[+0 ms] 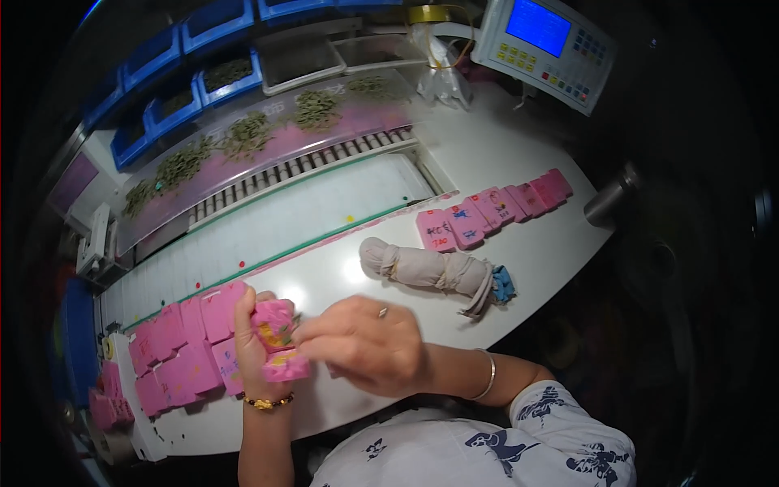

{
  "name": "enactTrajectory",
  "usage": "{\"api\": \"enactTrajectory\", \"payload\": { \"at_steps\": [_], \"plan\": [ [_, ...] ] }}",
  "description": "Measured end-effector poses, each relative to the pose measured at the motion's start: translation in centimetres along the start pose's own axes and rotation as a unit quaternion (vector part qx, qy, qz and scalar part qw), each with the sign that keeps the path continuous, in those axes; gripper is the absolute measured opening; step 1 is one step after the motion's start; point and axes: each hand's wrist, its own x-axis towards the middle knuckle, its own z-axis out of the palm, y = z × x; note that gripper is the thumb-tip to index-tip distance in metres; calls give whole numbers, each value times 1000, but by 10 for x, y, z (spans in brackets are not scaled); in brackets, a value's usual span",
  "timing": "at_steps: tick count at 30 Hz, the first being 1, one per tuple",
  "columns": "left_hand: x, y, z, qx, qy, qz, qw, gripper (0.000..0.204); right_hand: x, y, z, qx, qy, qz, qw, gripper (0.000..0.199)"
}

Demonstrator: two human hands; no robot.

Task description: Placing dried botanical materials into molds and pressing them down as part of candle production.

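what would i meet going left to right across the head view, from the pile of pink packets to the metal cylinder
Pile of pink packets → left hand holding a pink packet → right hand → row of pink packets → metal cylinder

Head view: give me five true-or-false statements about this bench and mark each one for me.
1. The left hand holds a pink packet. True.
2. The cloth bundle lies left of the left hand. False: the cloth bundle lies to its right.
3. The lit screen is red. False: the screen is blue.
4. The right hand wears a ring. True.
5. Blue bins stand beyond the rollers. True.
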Motion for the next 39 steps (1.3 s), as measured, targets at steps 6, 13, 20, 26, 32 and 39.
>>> {"api": "enactTrajectory", "payload": {
  "at_steps": [6,13,20,26,32,39],
  "plan": [
    [-24,-6,1,275,-108,63,953,29,-5,15,-15,-128,-29,-50,990,27],
    [-28,-3,6,310,-151,66,936,11,-16,13,-11,-150,-91,-86,981,25],
    [-28,0,2,352,-185,58,916,13,-21,10,-11,-121,-107,-57,985,23],
    [-27,-1,2,348,-181,59,918,12,-22,10,-8,-108,-104,-33,988,25],
    [-32,2,2,437,-169,140,872,9,-16,12,-9,38,-121,99,987,18],
    [-30,6,2,610,-217,382,659,13,-28,22,-8,448,-86,540,707,11]
  ]
}}
